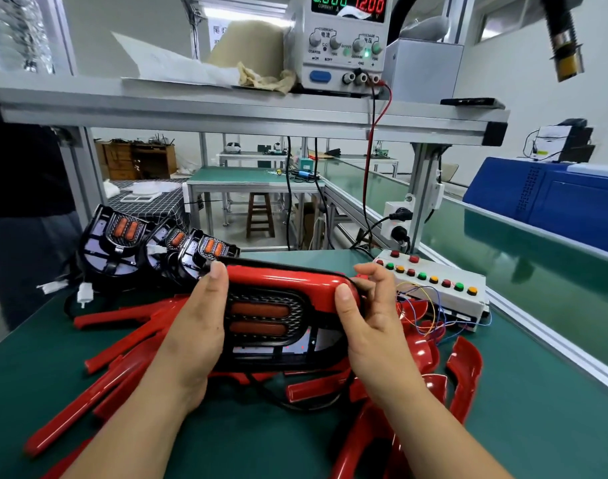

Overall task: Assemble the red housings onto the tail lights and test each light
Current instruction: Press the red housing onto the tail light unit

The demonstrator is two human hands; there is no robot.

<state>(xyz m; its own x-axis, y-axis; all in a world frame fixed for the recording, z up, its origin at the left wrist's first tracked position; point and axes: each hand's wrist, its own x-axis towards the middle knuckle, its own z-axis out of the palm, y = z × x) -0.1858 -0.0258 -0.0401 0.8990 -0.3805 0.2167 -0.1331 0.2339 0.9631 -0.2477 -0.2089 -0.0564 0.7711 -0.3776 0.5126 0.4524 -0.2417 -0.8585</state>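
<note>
Red housing [295, 283] lies along the top edge of a tail light [264, 318], which is held above the green mat [537, 392] and loose housings [115, 350]. The tail light's ends are gripped by the left hand [198, 319] and right hand [371, 323]. Fingers behind are mostly hidden. Whether the housing is fully clipped cannot be told.

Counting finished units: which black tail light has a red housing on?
The black tail light gripped by left hand and right hand, red housing across its top; back-left tail lights are bare.
</note>
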